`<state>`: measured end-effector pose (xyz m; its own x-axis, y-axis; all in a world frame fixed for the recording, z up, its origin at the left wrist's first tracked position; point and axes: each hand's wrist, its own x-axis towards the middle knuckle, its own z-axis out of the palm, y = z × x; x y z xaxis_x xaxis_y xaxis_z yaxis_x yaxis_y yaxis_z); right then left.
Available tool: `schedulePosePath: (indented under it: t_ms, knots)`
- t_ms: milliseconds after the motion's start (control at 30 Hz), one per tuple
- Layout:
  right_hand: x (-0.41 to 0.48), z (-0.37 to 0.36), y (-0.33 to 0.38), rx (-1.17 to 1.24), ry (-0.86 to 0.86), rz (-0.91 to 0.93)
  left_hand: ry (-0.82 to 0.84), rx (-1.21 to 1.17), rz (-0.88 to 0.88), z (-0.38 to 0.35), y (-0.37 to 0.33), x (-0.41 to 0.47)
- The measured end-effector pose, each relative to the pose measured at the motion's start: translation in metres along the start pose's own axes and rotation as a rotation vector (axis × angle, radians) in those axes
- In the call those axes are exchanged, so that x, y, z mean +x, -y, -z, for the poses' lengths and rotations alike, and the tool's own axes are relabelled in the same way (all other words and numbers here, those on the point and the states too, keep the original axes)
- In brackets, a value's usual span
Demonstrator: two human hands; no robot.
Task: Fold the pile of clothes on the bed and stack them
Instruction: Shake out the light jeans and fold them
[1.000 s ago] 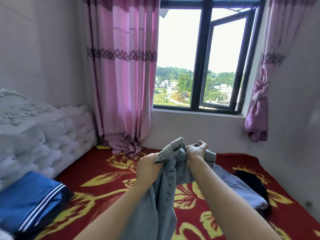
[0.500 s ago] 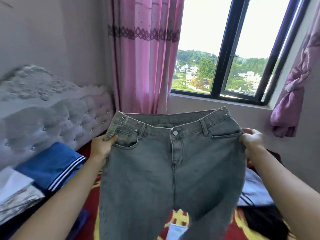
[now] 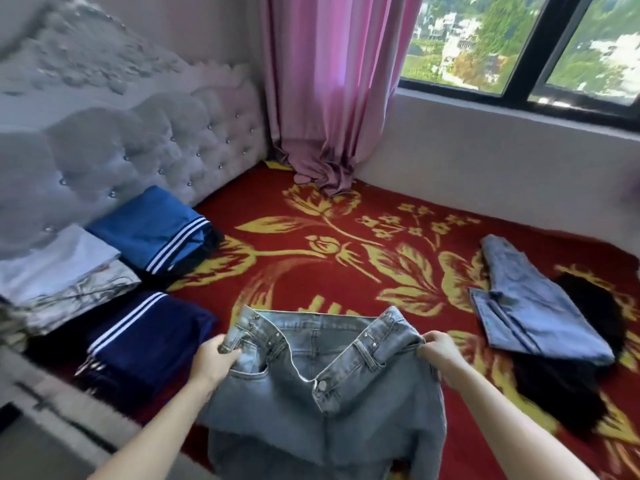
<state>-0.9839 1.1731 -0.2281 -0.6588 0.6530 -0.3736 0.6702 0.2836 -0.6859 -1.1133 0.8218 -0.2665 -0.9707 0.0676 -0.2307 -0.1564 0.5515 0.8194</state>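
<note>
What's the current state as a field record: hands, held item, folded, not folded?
left hand: grips grey jeans waistband, left side
right hand: grips waistband, right side
grey jeans: unbuttoned, held spread over the bed
folded: blue garment, navy garment, white garment, by the headboard
loose: light blue jeans partly over a black garment, right side

A bed [image 3: 311, 209] in a red, yellow-flowered blanket. At 9 o'clock lie a folded bright blue garment [image 3: 152, 230], a white-and-grey stack [image 3: 59, 271] and a navy garment [image 3: 138, 337]. At 3 o'clock, pale blue jeans [image 3: 530, 306] lie partly over a black garment [image 3: 588, 341]. At 12, a pink curtain hem [image 3: 322, 174].
</note>
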Motion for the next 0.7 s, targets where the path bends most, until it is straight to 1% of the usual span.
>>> schedulePosePath:
  t_ms: [100, 200, 267, 300, 333, 367, 400, 467, 500, 533, 567, 600, 633, 700]
  knots:
    - [0.003, -0.023, -0.008, -0.138, 0.137, -0.044, 0.073, 0.115, 0.124, -0.004, 0.033, 0.002]
    - [0.012, -0.041, -0.001, -0.295, 0.317, -0.123, 0.213, 0.176, 0.243, -0.001, 0.054, 0.012]
    - [0.022, -0.049, 0.017, -0.416, 0.431, -0.151, 0.283, 0.227, 0.25, 0.005, 0.054, 0.024]
    - [0.029, -0.052, 0.031, -0.471, 0.444, -0.129, 0.302, 0.224, 0.213, 0.009, 0.046, 0.034]
    - [0.038, -0.054, 0.049, -0.519, 0.405, -0.083, 0.321, 0.194, 0.165, 0.015, 0.032, 0.048]
    - [0.047, -0.053, 0.073, -0.542, 0.293, -0.015, 0.318, 0.132, 0.114, 0.023, 0.013, 0.067]
    - [0.057, -0.051, 0.1, -0.492, 0.122, 0.058, 0.268, 0.053, 0.074, 0.032, -0.01, 0.09]
    - [0.08, -0.036, 0.167, -0.228, -0.274, 0.193, 0.068, -0.165, 0.025, 0.054, -0.062, 0.154]
    - [0.091, -0.027, 0.2, -0.112, -0.438, 0.245, -0.032, -0.307, 0.012, 0.066, -0.09, 0.185]
    - [0.1, -0.019, 0.233, -0.069, -0.54, 0.299, -0.1, -0.44, -0.017, 0.076, -0.118, 0.212]
    - [0.106, -0.015, 0.26, -0.099, -0.573, 0.338, -0.125, -0.538, -0.074, 0.084, -0.145, 0.233]
    - [0.11, -0.015, 0.281, -0.178, -0.56, 0.374, -0.106, -0.597, -0.142, 0.091, -0.166, 0.248]
    - [0.112, -0.02, 0.295, -0.267, -0.537, 0.416, -0.078, -0.587, -0.201, 0.095, -0.18, 0.26]
    - [0.112, -0.045, 0.296, -0.403, -0.472, 0.515, -0.023, -0.355, -0.211, 0.087, -0.179, 0.279]
